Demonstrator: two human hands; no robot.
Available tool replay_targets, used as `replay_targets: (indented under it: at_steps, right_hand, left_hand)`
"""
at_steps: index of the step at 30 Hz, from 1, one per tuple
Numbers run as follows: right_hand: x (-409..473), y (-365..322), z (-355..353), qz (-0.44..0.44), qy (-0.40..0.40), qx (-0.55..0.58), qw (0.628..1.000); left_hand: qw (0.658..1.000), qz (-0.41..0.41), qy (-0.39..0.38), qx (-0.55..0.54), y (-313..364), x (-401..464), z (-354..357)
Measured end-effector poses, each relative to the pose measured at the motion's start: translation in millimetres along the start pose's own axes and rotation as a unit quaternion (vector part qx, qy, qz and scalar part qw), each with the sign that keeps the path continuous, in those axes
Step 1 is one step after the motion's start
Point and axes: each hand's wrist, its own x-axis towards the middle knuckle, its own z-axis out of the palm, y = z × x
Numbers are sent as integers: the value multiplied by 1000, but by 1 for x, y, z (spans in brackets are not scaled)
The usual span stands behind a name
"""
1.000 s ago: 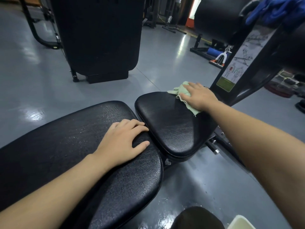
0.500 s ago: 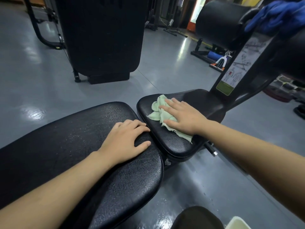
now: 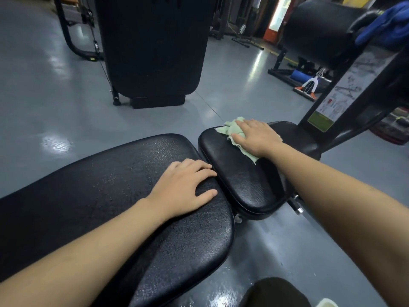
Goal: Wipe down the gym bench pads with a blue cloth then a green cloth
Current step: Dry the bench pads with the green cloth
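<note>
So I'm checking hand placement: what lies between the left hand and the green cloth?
In the head view, only the narrow gap between the two pads and bare seat pad separates left hand from green cloth.

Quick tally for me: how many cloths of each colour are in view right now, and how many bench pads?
Green cloth: 1
Blue cloth: 1
Bench pads: 2, the long pad and the small pad
Total: 4

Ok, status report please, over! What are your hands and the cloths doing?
Right hand flat on green cloth, far end of seat pad. Left hand resting open on back pad. Blue cloth draped up on the roller. Nothing blocking.
</note>
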Motion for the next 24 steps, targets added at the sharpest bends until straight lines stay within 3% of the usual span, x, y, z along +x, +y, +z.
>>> replay_targets:
  at_steps: [9,24]
  right_hand:
    - [-61,-42,-2,-147,-28,32,988]
    - [29,-103,1,-56,-30,5,998]
  left_hand:
    - [1000,-3,7,-7,4,-4,-2]
    - [999,-9,27,-29,-4,-10,-2]
